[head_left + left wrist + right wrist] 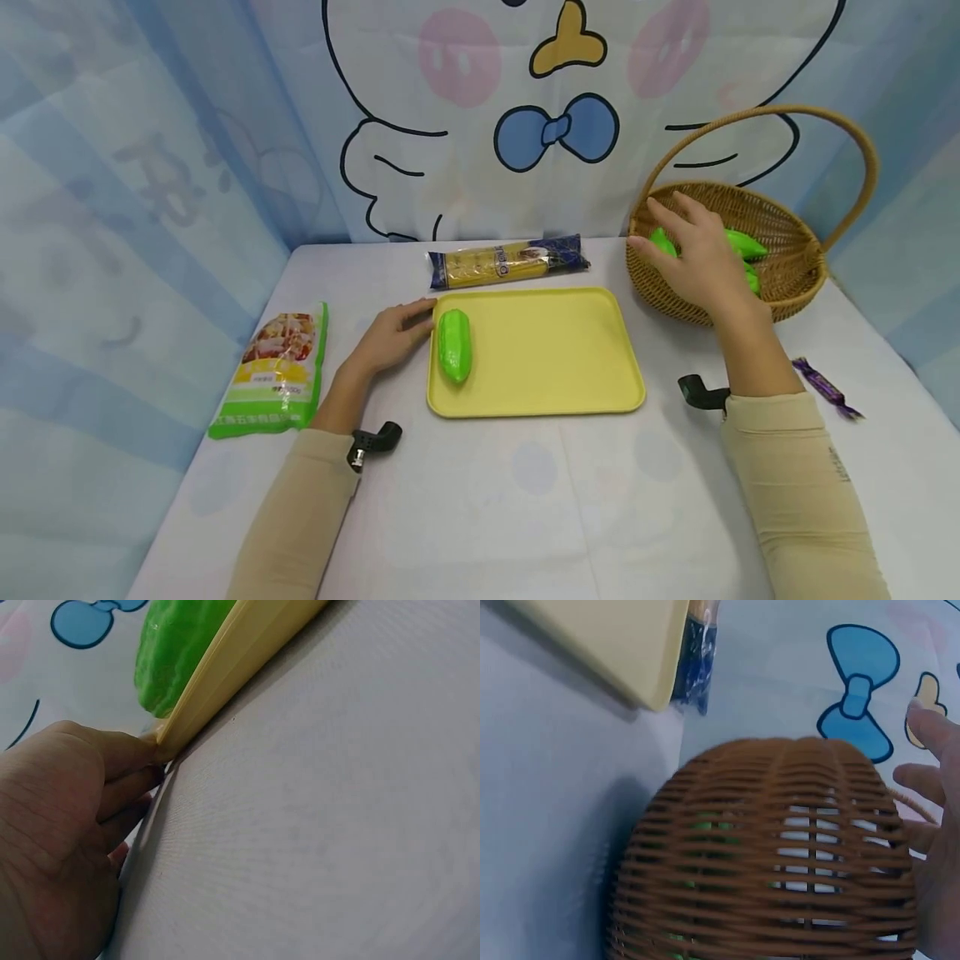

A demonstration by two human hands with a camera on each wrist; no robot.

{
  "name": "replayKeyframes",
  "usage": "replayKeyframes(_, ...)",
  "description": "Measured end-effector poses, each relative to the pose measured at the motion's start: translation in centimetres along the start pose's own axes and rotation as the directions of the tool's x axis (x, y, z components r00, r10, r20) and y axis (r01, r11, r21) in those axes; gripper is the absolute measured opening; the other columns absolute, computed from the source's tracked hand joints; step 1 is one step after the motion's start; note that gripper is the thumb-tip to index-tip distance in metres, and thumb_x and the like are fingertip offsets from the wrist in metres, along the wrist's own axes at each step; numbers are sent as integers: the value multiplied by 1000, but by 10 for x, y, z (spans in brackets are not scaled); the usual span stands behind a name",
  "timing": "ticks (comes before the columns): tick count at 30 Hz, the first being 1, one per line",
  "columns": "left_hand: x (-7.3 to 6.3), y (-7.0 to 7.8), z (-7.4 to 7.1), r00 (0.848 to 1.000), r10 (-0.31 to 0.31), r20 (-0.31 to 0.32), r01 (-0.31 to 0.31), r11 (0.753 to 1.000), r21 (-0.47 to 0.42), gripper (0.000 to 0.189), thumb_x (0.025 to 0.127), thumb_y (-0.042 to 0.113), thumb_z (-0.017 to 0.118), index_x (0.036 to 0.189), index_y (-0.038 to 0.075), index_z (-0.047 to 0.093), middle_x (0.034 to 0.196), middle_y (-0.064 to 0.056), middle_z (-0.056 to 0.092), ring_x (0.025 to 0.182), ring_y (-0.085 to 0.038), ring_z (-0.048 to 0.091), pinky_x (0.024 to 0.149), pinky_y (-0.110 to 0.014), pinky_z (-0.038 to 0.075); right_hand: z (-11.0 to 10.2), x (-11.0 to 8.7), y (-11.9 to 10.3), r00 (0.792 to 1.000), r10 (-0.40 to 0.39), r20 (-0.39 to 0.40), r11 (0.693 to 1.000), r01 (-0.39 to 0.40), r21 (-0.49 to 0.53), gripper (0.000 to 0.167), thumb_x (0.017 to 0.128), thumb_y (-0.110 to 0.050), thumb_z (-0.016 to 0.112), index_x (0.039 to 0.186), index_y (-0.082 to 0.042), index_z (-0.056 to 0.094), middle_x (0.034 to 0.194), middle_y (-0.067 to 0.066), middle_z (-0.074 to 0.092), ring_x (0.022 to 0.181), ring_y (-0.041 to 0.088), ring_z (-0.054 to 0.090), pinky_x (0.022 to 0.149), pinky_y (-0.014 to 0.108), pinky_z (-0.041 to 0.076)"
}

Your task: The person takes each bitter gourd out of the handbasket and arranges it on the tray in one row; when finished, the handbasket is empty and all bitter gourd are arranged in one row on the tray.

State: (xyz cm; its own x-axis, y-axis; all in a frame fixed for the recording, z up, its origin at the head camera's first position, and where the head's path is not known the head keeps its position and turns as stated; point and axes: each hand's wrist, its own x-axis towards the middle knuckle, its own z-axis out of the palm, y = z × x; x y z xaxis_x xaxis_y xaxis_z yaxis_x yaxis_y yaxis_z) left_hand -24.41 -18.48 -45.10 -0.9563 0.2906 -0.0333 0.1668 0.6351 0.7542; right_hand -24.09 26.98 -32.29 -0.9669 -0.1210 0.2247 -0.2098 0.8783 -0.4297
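My left hand (395, 335) is at the far left corner of a yellow tray (547, 354), its fingertips touching the rim. Lying on the tray's left side is a bumpy green toy vegetable (454, 346), which also shows behind the rim (225, 667) in the left wrist view. Over the left part of a brown wicker basket (795, 279) hovers my right hand (701, 254), fingers spread and holding nothing. Inside the basket are several green toy vegetables (745, 244), partly hidden by that hand. The right wrist view shows the basket's woven outside (765, 855) beside the hand.
Behind the tray lies a pasta packet (510, 262) in yellow and navy. A green and white food bag (273, 371) is at the left, near my left forearm. To the right of my right wrist is a purple wrapped candy (827, 388). The basket's tall handle (862, 150) arches upward.
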Motion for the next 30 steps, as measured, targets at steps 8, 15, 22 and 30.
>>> replayKeyframes(8,0,5,0,1000,-5,0,5,1000,0,50,108,33,58,155,19,52,165,-8,43,156,-29,35,131,-50,23,-20,7,18,996,35,79,998,-30,-61,76,105,-65,43,167,-25,25,175,17,8,159,51,6,113,83,23)
replayKeyframes(15,-1,5,-1,1000,-14,0,14,1000,3,49,108,33,58,155,20,51,165,-7,43,156,-28,35,131,-50,23,-35,16,39,989,46,142,996,-34,-85,77,106,-62,43,167,-20,23,173,25,9,156,56,7,116,82,15)
replayKeyframes(22,-2,3,-2,1000,-5,-2,5,1000,2,49,108,33,58,154,20,52,165,-7,43,156,-29,36,131,-50,23,-46,24,58,974,86,207,987,-55,-149,82,105,-65,39,167,-15,22,171,31,10,153,60,10,113,84,17)
replayKeyframes(30,-2,3,-2,1000,7,0,-7,1000,-3,49,108,32,58,154,19,52,164,-8,43,156,-30,36,131,-50,23,-51,27,77,938,171,302,979,-128,-158,91,102,-73,35,167,-11,20,163,37,25,143,66,24,110,83,24)
